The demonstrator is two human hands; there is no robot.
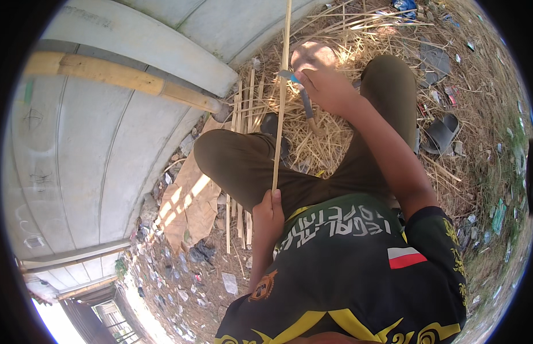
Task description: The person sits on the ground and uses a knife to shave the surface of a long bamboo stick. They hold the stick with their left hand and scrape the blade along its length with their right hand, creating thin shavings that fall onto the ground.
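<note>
Left hand (268, 214) is pinching the strip (282, 117) near its lower end while the right hand (330, 92) is gripping a blade (287, 74) across it higher up, so I'd be keeping that cut shallow and steady. Strip's running over the left leg (237, 163) and out of view by the wall (220, 26), so I'd be swinging right, over the shavings (306, 148).

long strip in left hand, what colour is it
The strip is pale straw-yellow, best in the head view.
</note>
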